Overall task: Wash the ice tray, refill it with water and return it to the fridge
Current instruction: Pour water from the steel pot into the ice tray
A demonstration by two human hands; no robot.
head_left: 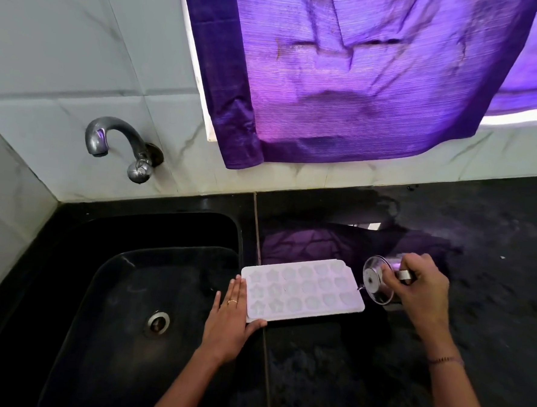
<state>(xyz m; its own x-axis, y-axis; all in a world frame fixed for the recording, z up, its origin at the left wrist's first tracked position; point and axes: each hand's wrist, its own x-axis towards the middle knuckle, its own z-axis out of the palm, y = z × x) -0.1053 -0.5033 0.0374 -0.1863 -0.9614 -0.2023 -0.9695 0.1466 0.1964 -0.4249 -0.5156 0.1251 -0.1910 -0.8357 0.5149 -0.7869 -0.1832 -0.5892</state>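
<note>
Left hand flat, fingers straight, pressed against the left end of the ice tray. Right hand curled round a steel cup, which is tipped on its side just beside the tray's right end. Tray lies level on the black counter, lower centre of frame, just right of the sink. Step judged: refilling. Water level in cells: cannot tell. Next move calls for a level, slow, two-handed carry to the fridge.

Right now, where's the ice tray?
Head view: the ice tray lies on the counter right of the sink, between the left hand and the steel cup in the right hand.
</note>
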